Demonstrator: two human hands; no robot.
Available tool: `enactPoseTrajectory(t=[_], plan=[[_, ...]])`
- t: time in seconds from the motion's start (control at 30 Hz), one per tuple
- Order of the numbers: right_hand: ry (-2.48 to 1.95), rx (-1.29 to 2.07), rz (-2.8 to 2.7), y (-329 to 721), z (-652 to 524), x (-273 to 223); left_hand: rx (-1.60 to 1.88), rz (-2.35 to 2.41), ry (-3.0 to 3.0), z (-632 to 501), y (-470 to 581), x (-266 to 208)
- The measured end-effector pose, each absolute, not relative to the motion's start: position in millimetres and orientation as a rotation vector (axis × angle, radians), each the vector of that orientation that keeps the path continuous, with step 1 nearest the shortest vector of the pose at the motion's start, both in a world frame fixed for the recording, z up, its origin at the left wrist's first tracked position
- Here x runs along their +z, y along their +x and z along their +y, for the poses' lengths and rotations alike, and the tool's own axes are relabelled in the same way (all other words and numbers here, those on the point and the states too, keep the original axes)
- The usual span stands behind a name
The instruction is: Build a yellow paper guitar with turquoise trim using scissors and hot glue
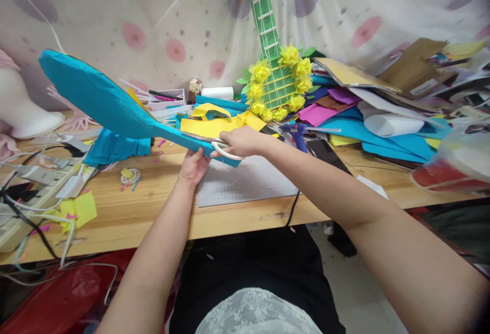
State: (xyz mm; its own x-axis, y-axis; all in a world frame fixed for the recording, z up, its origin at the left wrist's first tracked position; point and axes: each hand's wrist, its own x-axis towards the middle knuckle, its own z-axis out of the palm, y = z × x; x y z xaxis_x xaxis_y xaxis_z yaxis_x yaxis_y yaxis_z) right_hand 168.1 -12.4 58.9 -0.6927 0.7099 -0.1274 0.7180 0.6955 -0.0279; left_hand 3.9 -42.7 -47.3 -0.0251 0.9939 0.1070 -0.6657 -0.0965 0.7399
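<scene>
A long paddle-shaped piece covered in blue paper slants across the table, its broad rounded end up at the left. My left hand grips its narrow handle from below, thumb on the near face. In my right hand is a pair of scissors with white handles; the blades lie along the top edge of the narrow part, pointing left. Whether the blades are parted I cannot make out. Under both hands lies a grey gridded cutting mat. Yellow paper sits just behind the blue piece.
A green paper guitar with yellow flowers leans at the back. Right of my hand are a blue glue gun, a dark phone and stacked coloured paper. Power strips with cables crowd the left; a plastic tub stands right.
</scene>
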Motion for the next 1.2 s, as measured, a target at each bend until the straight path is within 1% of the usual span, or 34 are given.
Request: enactPoseTrajectory(t=[0.77,1.2], plan=[[1.146,-0.061,2.843,171,-13,55,1.524,0.602,0.717,-44,6,-46],[1.203,-0.121,2.787,168,-22,67,1.494,0.594,0.722,-46,8,-46]])
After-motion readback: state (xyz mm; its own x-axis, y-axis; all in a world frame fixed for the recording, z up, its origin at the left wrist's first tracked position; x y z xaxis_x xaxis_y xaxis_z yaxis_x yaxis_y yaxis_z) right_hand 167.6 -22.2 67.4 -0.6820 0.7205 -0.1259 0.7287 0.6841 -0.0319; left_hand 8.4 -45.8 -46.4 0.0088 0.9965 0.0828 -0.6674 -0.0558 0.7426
